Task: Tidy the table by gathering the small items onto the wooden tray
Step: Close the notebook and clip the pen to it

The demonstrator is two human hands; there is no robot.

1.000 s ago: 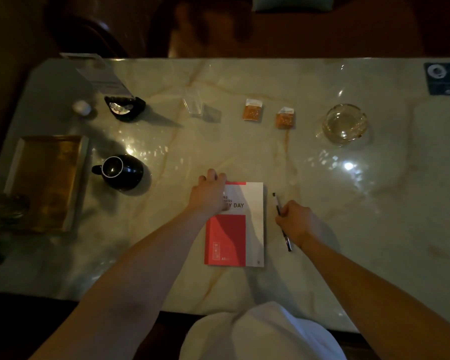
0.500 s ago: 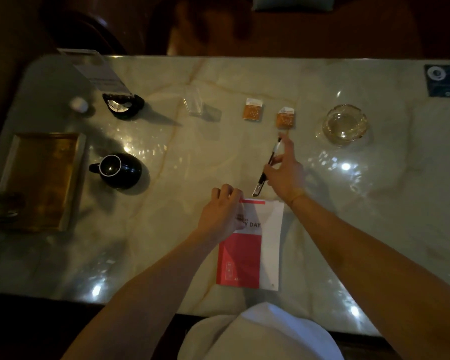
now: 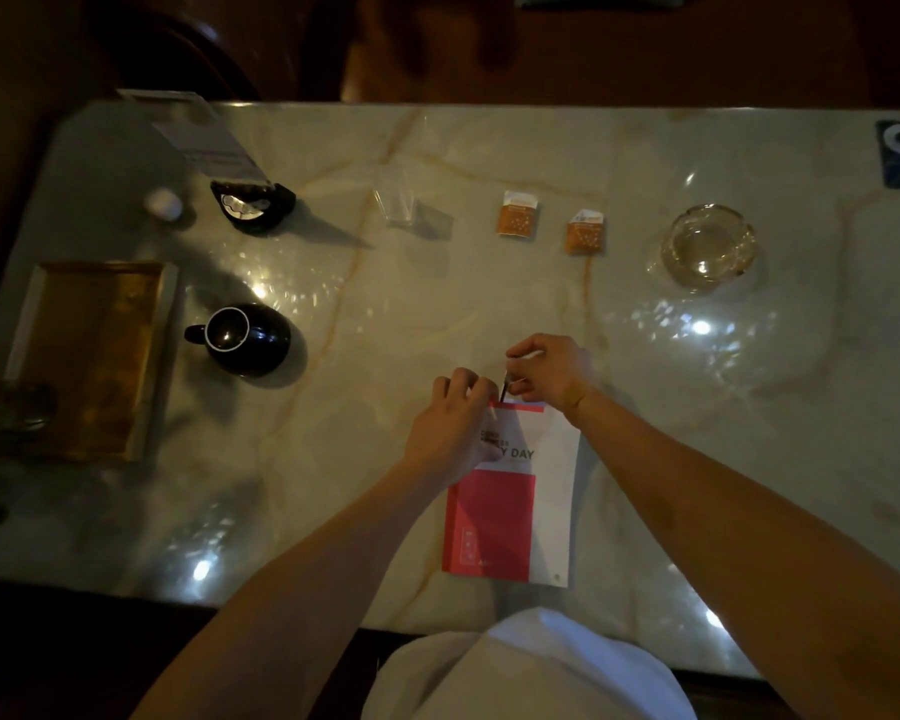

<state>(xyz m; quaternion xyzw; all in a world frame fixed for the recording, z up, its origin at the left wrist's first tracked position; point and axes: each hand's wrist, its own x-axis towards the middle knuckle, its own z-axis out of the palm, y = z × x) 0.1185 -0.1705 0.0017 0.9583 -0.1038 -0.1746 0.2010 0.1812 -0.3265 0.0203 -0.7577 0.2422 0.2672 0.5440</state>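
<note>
Open marble btwn booklet (image 3: 520, 511) & wooden tray (image 3: 92, 356), black teapot (image 3: 248, 337) blocks tray's right edge

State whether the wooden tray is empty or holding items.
Empty, as far as shows: the tray has a bare wooden floor, though a dark blurred object crosses its near-left corner.

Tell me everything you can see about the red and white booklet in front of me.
The booklet is thin and paper-like, lying flat on the marble table near its front edge. Its cover is white with a narrow red strip at the top, a large red block at lower left, and dark lettering ending in "DAY". The left hand rests on its top left corner, fingers curled at the top edge, hiding part of the text.
</note>
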